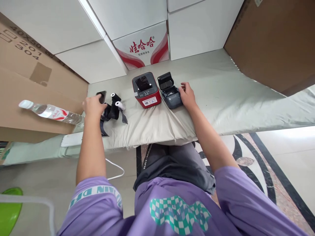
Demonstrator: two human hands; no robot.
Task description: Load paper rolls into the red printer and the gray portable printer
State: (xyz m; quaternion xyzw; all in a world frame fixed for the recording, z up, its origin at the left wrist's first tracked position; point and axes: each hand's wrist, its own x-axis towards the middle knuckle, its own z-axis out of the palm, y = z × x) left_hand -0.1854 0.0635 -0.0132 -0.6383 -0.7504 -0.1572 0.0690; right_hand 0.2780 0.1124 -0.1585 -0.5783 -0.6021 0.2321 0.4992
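My left hand (93,105) rests on the cloth-covered table (221,98), its fingers closed around a dark flat object (101,96) that looks like a phone. Just right of it lie two black rolls with white cores (117,102) and loose black ribbon (108,114). A red label printer (146,89) stands in the middle with its lid open. Beside it sits a dark grey printer (170,90), lid also up. My right hand (187,95) touches the grey printer's right side with fingers spread.
A water bottle (50,112) lies on brown cardboard (29,82) at the left. White cartons (145,42) are stacked behind the printers, and a large brown box (275,42) overhangs the right. A white cable (115,167) hangs below the table edge.
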